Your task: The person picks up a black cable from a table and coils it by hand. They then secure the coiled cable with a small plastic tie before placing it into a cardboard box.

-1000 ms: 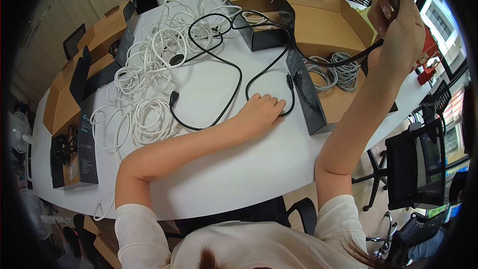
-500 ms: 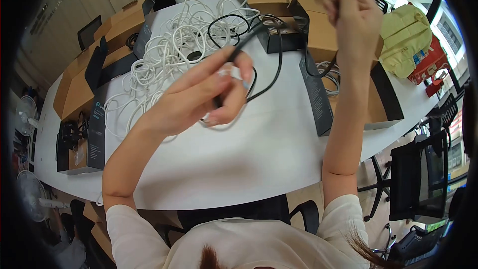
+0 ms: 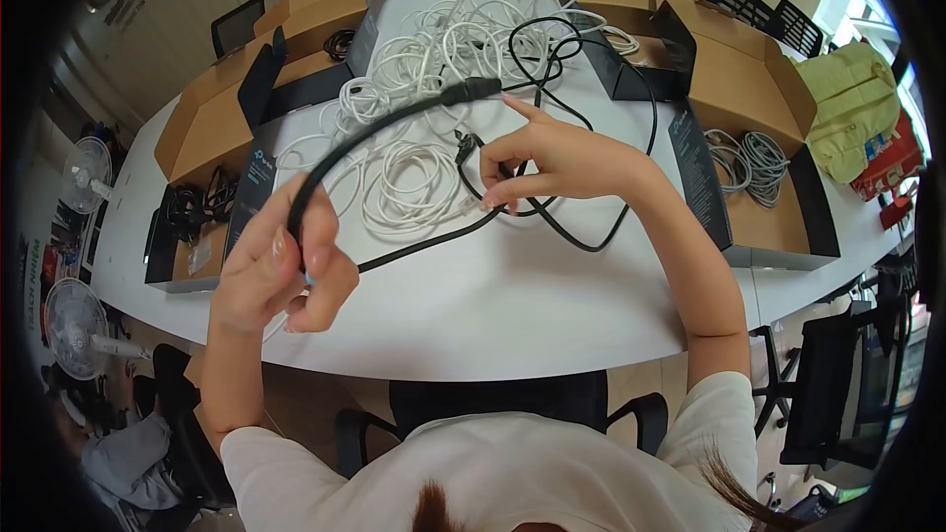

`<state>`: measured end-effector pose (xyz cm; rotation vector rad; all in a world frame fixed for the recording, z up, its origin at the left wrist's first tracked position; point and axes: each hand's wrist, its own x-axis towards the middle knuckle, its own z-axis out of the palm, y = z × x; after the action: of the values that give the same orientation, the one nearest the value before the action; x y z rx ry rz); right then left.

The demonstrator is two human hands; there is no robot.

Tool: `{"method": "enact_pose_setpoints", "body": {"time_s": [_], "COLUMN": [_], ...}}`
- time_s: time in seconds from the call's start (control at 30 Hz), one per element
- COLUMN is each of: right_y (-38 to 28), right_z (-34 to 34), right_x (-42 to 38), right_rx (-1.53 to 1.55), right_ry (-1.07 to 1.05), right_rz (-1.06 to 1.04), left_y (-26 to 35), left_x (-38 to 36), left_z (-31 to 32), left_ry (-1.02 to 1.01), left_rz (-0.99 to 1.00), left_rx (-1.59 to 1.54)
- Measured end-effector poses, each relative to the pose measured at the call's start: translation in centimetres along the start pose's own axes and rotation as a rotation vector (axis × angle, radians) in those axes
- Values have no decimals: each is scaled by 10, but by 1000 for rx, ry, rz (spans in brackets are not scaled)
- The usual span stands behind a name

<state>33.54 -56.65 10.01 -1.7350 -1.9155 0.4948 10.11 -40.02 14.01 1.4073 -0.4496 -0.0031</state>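
Note:
My left hand (image 3: 281,271) is raised above the white table (image 3: 512,315) and closed around a black cable (image 3: 365,133). The cable arches up from that hand to a plug end near my right hand's fingertip. My right hand (image 3: 552,163) pinches another stretch of the same black cable, which loops down onto the table. A big tangle of white cables (image 3: 424,89) lies just behind both hands.
Open cardboard boxes stand around: one at the left (image 3: 212,113), one at the right (image 3: 759,99) with coiled grey cables (image 3: 749,163). A black box (image 3: 187,236) with black cords sits far left. Fans stand at the left and back. Office chairs at the right.
Both hands came down and leftward; the left hand, which lay flat on the table a second ago, now grips the black cable, and the right hand has dropped from high up to table height.

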Motion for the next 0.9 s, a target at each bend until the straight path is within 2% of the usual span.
{"method": "enact_pose_setpoints", "body": {"time_s": [0.03,0.13,0.17,0.3,0.33,0.43,0.47,0.57,0.6,0.7,0.73,0.9], "right_y": [0,3,2,4,3,-1,-2,-1,-3,-7,-9,-8], "right_z": [0,-5,-13,-22,-23,-21,-21,-18,-18,-13,-13,0], "right_x": [-1,-5,-7,-11,-10,-9,-8,-5,-5,-2,-2,5], "right_rx": [17,-113,-61,141,206,296,284,249,218,278,300,313], "right_ry": [-38,94,56,218,249,392,414,502,504,533,523,537], "right_rz": [31,-10,52,56,69,18,-10,-41,-44,-43,-44,-70], "left_y": [2,3,3,-13,-26,-52,-58,-70,-70,-76,-71,-59], "left_x": [-6,-16,-18,-15,-19,-18,-16,-8,-3,6,11,32], "left_z": [-1,1,1,12,12,7,0,-20,-25,-32,-32,-20], "left_ry": [17,-80,-111,-306,-299,-196,-154,151,156,374,395,614], "left_rz": [-40,-260,-333,-580,-459,-476,-516,-501,-547,-373,-407,-106], "left_rx": [59,244,302,985,1255,1631,1663,1504,1403,877,716,252]}}
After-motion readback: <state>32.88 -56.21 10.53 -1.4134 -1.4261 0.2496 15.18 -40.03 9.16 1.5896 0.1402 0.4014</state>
